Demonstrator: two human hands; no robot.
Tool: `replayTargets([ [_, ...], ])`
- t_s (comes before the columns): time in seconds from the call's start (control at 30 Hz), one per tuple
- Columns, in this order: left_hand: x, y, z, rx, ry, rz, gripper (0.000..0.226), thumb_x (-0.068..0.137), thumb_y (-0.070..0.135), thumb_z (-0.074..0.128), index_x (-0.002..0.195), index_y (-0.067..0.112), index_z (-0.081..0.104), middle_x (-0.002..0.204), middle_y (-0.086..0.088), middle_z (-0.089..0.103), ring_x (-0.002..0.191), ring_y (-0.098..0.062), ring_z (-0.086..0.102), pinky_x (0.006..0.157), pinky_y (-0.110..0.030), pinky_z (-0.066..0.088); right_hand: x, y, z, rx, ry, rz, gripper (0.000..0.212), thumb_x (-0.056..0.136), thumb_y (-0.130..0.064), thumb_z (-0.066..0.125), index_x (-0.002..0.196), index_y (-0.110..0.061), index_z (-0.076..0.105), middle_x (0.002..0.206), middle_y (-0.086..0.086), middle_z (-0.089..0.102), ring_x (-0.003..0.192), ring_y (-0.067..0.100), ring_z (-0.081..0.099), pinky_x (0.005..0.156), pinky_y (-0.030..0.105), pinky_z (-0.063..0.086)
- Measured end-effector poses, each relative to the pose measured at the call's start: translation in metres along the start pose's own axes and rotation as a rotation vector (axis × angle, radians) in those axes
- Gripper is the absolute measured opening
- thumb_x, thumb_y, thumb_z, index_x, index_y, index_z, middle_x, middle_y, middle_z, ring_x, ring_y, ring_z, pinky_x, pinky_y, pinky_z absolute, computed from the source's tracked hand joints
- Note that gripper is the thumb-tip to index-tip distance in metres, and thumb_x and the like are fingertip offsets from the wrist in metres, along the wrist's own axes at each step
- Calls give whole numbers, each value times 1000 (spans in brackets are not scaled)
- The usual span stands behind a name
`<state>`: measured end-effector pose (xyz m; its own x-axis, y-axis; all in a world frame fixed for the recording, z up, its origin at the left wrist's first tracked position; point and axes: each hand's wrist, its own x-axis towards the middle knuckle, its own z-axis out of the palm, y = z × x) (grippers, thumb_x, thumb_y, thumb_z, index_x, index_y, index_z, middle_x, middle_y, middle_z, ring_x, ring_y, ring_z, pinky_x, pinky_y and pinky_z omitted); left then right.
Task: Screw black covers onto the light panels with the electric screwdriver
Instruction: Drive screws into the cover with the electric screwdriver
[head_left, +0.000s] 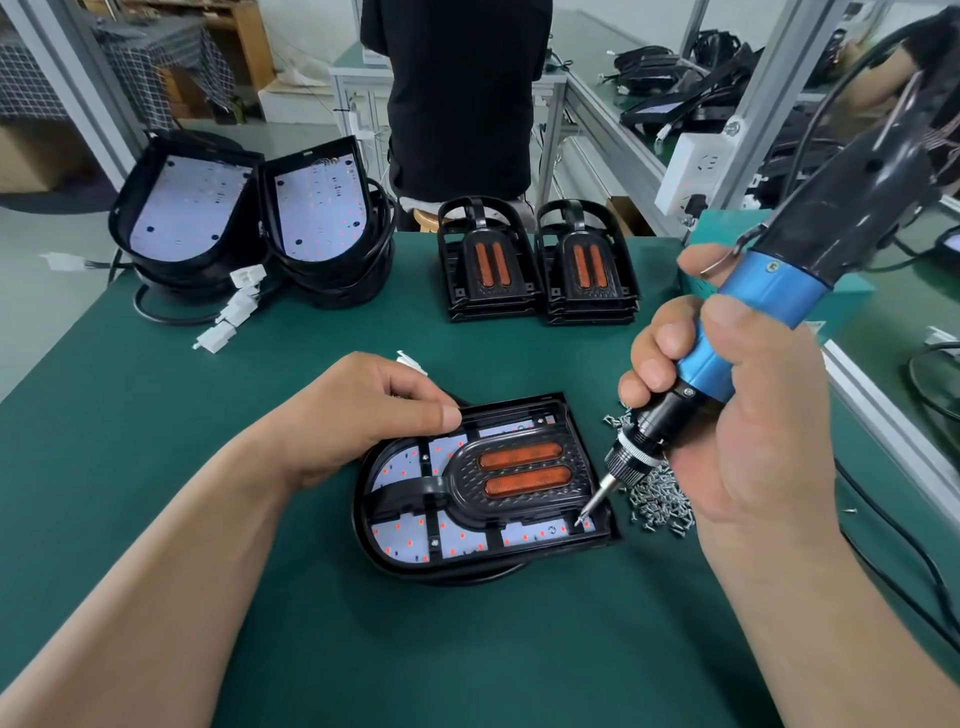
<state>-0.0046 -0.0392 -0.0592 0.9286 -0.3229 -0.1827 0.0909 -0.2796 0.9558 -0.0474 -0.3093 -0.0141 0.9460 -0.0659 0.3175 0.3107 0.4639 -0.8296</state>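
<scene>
A light panel (405, 540) lies flat on the green table, white board dotted red, with a black cover (524, 467) carrying two orange strips set into it. My left hand (358, 415) rests on the panel's far left edge, thumb on the rim, fingers curled. My right hand (727, 415) grips the blue and black electric screwdriver (769, 296). Its bit tip touches a screw at the cover's near right corner (581, 519).
A pile of loose screws (660, 493) lies just right of the panel. Two stacks of bare panels (249, 223) with cables and white plugs stand back left; two stacks of covers (535, 265) back centre. A person in black (457, 98) stands beyond the table. A teal box (852, 296) sits right.
</scene>
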Motion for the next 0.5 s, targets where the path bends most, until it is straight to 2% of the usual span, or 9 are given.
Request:
replayTargets([
  [0.13, 0, 0, 0, -5, -10, -4, 25, 75, 29, 85, 90, 9, 83, 95, -7, 82, 87, -17, 78, 77, -24, 58, -2, -2, 2, 4, -101, -17, 25, 87, -21, 59, 112, -21, 63, 74, -1, 52, 58, 18, 50, 57, 31, 49],
  [0.27, 1, -1, 0, 33, -23, -1, 13, 83, 24, 88, 90, 13, 84, 96, -5, 82, 89, -15, 78, 78, -21, 57, -5, -2, 3, 7, -168, -6, 25, 89, -24, 59, 114, -20, 61, 73, -2, 51, 55, 17, 50, 56, 29, 47],
  [0.37, 1, -1, 0, 29, -17, -1, 19, 79, 30, 86, 90, 15, 85, 96, -4, 82, 90, -15, 78, 78, -19, 57, -7, -2, 3, 25, -214, 10, 25, 88, -22, 60, 113, -21, 60, 72, -2, 51, 53, 16, 49, 55, 28, 46],
  [0.43, 1, -1, 0, 27, -22, 1, 21, 78, 32, 85, 90, 15, 85, 97, -4, 82, 91, -15, 78, 79, -19, 57, -6, -3, 3, 30, -259, 21, 31, 84, -21, 75, 111, -22, 60, 71, -2, 51, 53, 16, 48, 54, 28, 46],
  [0.5, 1, -2, -1, 24, -26, -2, 18, 80, 29, 89, 90, 15, 85, 97, -4, 82, 91, -16, 78, 79, -20, 57, -5, -3, 3, 40, -307, 39, 45, 79, -35, 89, 110, -23, 60, 72, -2, 51, 52, 16, 48, 54, 29, 47],
])
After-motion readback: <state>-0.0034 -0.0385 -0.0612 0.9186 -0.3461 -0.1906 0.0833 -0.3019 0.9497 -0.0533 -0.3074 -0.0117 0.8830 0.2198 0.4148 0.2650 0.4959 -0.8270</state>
